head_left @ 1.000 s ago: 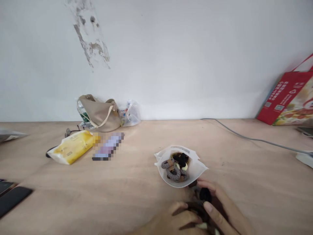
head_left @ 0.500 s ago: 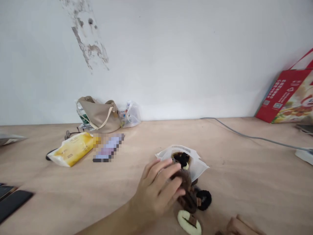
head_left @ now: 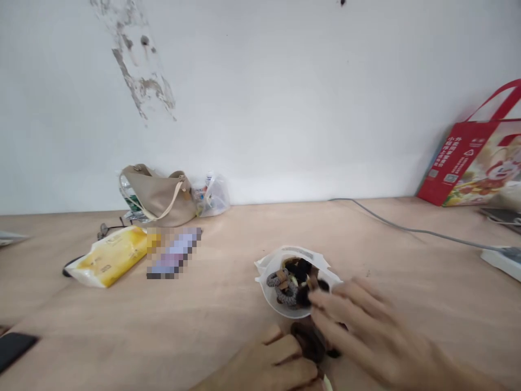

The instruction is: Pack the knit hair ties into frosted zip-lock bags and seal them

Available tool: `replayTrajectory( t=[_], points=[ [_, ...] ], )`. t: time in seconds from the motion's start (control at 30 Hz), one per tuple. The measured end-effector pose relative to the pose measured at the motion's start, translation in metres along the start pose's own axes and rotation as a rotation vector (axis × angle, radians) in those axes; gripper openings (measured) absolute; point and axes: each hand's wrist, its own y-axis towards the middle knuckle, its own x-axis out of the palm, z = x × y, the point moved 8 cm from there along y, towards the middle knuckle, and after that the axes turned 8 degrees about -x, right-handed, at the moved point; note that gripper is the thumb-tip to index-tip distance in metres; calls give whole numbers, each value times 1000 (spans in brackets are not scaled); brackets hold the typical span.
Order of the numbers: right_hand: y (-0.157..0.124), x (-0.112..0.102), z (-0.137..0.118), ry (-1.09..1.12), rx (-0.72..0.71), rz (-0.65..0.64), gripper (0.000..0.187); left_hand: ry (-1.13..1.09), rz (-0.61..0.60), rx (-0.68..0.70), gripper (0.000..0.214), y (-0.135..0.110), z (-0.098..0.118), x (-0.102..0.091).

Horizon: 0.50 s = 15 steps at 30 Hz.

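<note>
A white pouch [head_left: 285,310] lies open on the table. Inside are several hair ties, among them a grey knitted hair tie [head_left: 287,296] with a brown tag. My right hand [head_left: 362,328], blurred, reaches over the pouch's right rim with fingers stretched. Just past its fingertips a dark hair tie [head_left: 303,296] sits in the pouch mouth. My left hand [head_left: 280,361] lies below the pouch, its fingers curled against a dark brown hair tie [head_left: 308,342]. Part of a cream hair tie [head_left: 327,383] shows beneath, mostly covered by the hands.
To the left lie a yellow tissue pack [head_left: 116,255] and a phone [head_left: 175,253]. A beige handbag [head_left: 160,195] and a clear plastic bag [head_left: 216,195] rest against the wall. At right are a red shopping bag [head_left: 456,163], a grey cable [head_left: 399,222] and a white power strip [head_left: 502,260].
My left hand has drawn back from the pouch, down to the loose hair ties. My right hand has come up from the lower edge to the pouch. The grey hair tie now shows inside.
</note>
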Motion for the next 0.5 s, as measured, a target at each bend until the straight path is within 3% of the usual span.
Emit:
replayTrajectory(
  t=[0.1,0.2,0.3,0.4,0.5],
  points=[
    [5,2,8,-21,31,-10,39,-87,-83,42,7,-2,4,7],
    [-10,2,-3,-4,30,-40,43,-120,-104,21,4,-2,3,6],
    [-32,7,-9,-10,88,-40,46,-152,22,20,12,5,3,-12],
    [-47,23,-10,13,123,-102,47,-33,218,37,8,20,-1,-35],
    [-50,27,-13,55,85,-111,46,114,276,-86,13,35,-19,-42]
  ],
)
